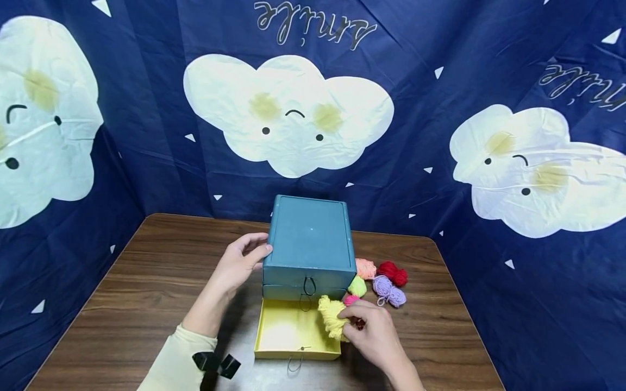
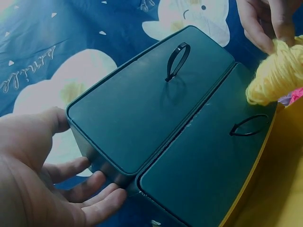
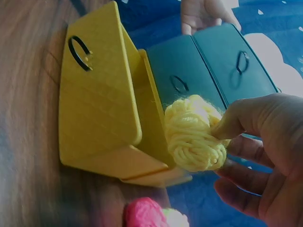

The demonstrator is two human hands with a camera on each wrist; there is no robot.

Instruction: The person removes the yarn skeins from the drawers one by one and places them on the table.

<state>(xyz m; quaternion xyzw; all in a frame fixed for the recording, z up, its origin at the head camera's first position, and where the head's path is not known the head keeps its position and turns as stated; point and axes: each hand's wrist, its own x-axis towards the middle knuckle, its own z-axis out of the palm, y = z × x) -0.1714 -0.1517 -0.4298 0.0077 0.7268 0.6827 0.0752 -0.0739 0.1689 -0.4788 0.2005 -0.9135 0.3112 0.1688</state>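
A small drawer box (image 1: 313,233) with teal upper drawers stands on the table, its yellow bottom drawer (image 1: 286,331) pulled out toward the front. My left hand (image 1: 242,258) rests on the box's left side, fingers spread along the side and thumb at the top edge. Between thumb and fingers, my right hand (image 1: 374,331) pinches a yellow ball of yarn (image 1: 332,317) over the right side of the open drawer. In the right wrist view the yarn ball (image 3: 195,135) shows its wound strands, held at its edge close to the drawer's rim.
Right of the box lie more yarn balls: peach (image 1: 365,269), red (image 1: 393,273), purple (image 1: 388,291), lime green (image 1: 357,286) and pink (image 1: 350,300). Black loop handles (image 2: 178,61) stick out from the drawer fronts. A blue cloth (image 1: 415,179) with clouds hangs behind the wooden table (image 1: 161,271).
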